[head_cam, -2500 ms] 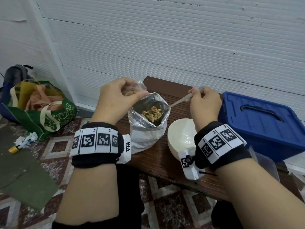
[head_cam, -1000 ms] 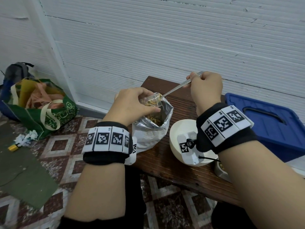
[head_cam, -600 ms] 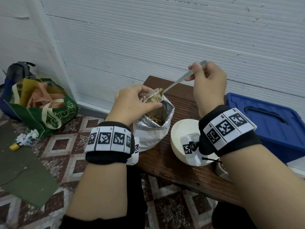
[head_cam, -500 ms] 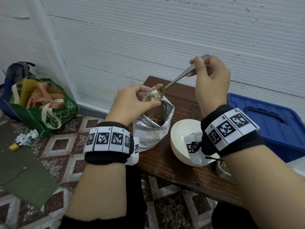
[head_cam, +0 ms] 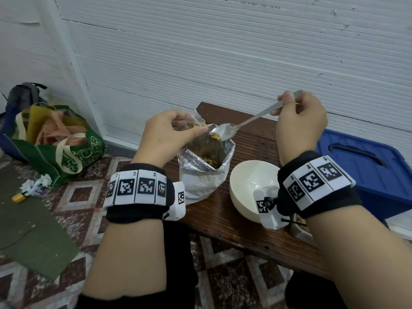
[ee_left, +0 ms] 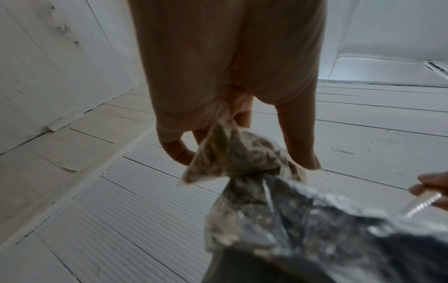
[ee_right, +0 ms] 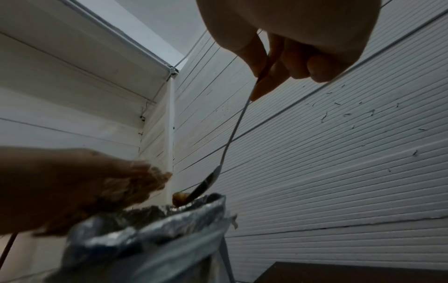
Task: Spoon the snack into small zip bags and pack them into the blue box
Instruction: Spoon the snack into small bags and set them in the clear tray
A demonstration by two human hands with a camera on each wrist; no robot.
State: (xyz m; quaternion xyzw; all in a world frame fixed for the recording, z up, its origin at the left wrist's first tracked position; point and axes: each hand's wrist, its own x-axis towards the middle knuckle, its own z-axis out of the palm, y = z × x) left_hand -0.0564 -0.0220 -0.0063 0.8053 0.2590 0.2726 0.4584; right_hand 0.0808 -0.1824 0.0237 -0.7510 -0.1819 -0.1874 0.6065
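Observation:
A silver foil snack bag [head_cam: 206,170] stands open on the dark wooden bench [head_cam: 225,217], with snack pieces inside. Just above its rim my left hand [head_cam: 169,134] pinches a small clear zip bag [head_cam: 196,123] that holds some snack; the same zip bag [ee_left: 232,153] hangs from my fingers in the left wrist view. My right hand [head_cam: 298,117] grips the handle of a metal spoon [head_cam: 225,131]. The spoon's bowl is tilted toward the zip bag with a few pieces at its tip. The spoon [ee_right: 206,183] hovers over the foil bag [ee_right: 155,229]. The blue box [head_cam: 365,172] sits closed at the right.
An empty cream bowl [head_cam: 249,188] stands right of the foil bag. A metal container [head_cam: 301,230] peeks out under my right wrist. A green tote bag [head_cam: 58,143] and scraps lie on the tiled floor at the left. A white ribbed wall backs the bench.
My right hand has lifted the loaded spoon out of the foil bag and tipped it at the zip bag's mouth. Most of the spoonful has left the spoon. My left hand keeps hold of the zip bag.

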